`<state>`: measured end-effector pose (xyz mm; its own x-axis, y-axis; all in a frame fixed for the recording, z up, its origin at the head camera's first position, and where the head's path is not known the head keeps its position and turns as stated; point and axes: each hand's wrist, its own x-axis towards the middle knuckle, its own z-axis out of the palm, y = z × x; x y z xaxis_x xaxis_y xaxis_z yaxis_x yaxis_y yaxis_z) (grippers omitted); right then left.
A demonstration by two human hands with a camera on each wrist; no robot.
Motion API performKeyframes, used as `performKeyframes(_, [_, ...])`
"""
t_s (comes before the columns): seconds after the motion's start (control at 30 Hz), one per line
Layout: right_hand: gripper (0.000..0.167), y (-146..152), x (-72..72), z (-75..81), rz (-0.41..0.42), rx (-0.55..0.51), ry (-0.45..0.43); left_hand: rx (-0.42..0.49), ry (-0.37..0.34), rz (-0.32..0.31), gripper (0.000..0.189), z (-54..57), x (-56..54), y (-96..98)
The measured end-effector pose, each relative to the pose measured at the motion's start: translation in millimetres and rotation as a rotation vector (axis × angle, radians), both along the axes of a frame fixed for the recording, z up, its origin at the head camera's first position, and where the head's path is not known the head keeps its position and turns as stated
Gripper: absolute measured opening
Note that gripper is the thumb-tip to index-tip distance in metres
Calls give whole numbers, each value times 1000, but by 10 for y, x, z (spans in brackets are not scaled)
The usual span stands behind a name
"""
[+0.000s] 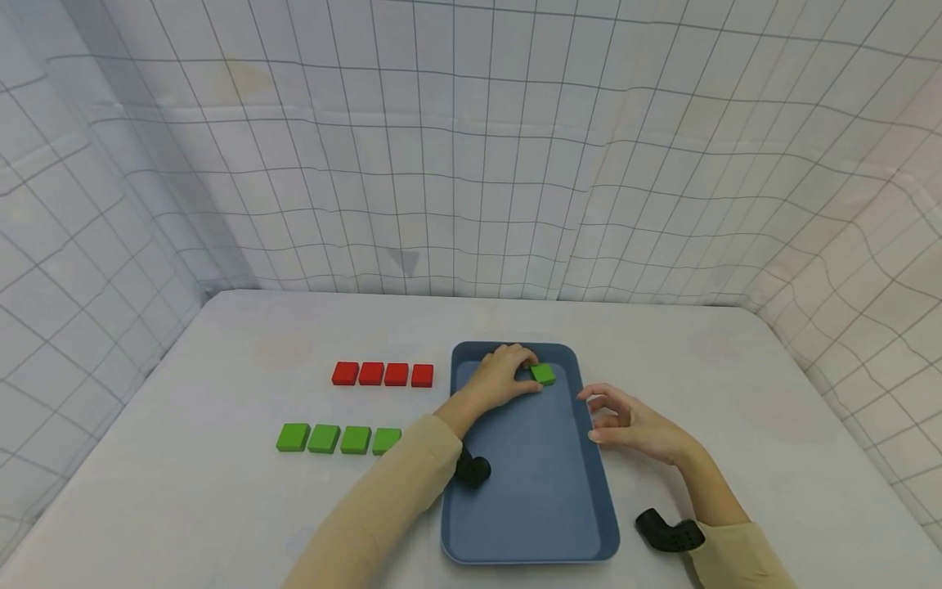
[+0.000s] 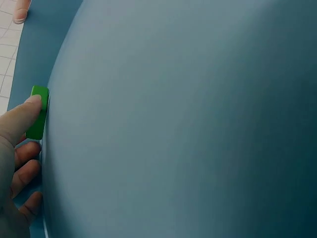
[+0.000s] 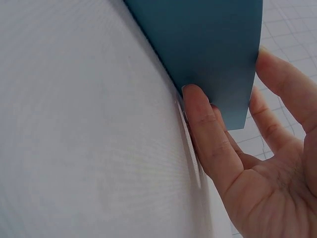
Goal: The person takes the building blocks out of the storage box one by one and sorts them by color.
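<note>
Inside the blue tray [image 1: 530, 483], near its far right corner, lies a green block [image 1: 543, 374]. My left hand [image 1: 502, 376] reaches over the tray's left side and pinches this block; the left wrist view has the thumb across the green block [image 2: 37, 121] and the other fingers partly hidden behind it. Just outside the tray's right wall is my right hand [image 1: 636, 425], its fingers loosely bent. In the right wrist view the fingertips of the right hand [image 3: 267, 173] touch the outer side of the tray [image 3: 213, 54].
Left of the tray, several red blocks [image 1: 371, 374] form a row farther back, and several green blocks [image 1: 324, 438] form one nearer. A black wrist device [image 1: 670, 532] sits by the right sleeve, another black device [image 1: 473, 470] by the left. A grid-patterned cloth [image 1: 471, 164] hangs behind.
</note>
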<state>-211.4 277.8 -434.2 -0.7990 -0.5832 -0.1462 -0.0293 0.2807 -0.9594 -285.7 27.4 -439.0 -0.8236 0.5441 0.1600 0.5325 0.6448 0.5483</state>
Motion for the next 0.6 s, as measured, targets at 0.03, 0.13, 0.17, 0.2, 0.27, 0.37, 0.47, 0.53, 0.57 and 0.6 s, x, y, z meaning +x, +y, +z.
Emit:
performKeyframes(0.03, [54, -1, 0, -1, -3, 3, -1, -2, 3, -1, 35, 1, 0, 0])
performKeyframes(0.13, [55, -7, 0, 1, -9, 8, -5, -5, 8, -6, 33, 8, 2, -3])
performKeyframes(0.17, [55, -9, -1, 1, -11, 10, -7, -3, 10, -9, 32, 7, 2, -3])
performKeyframes(0.2, [55, -10, -1, 2, -10, 11, -5, -1, 8, -12, 32, 6, 1, -5])
performKeyframes(0.27, [55, -11, 0, 2, -8, 10, -3, 4, 5, -18, 31, 2, -1, -7])
performKeyframes(0.37, [55, -9, 1, 1, -5, 6, -2, 19, -8, -26, 31, -5, -9, -11])
performKeyframes(0.47, [55, -6, -1, -1, 0, 2, 1, 35, -26, -31, 31, -7, -19, -16])
performKeyframes(0.53, [54, -6, 0, -1, 5, -1, 7, 52, -42, -36, 30, -5, -24, -21])
performKeyframes(0.57, [55, -7, -1, -2, 7, -1, 10, 59, -50, -38, 30, -3, -25, -24])
performKeyframes(0.6, [55, -8, -1, -1, 7, -1, 9, 68, -61, -42, 30, 0, -25, -28])
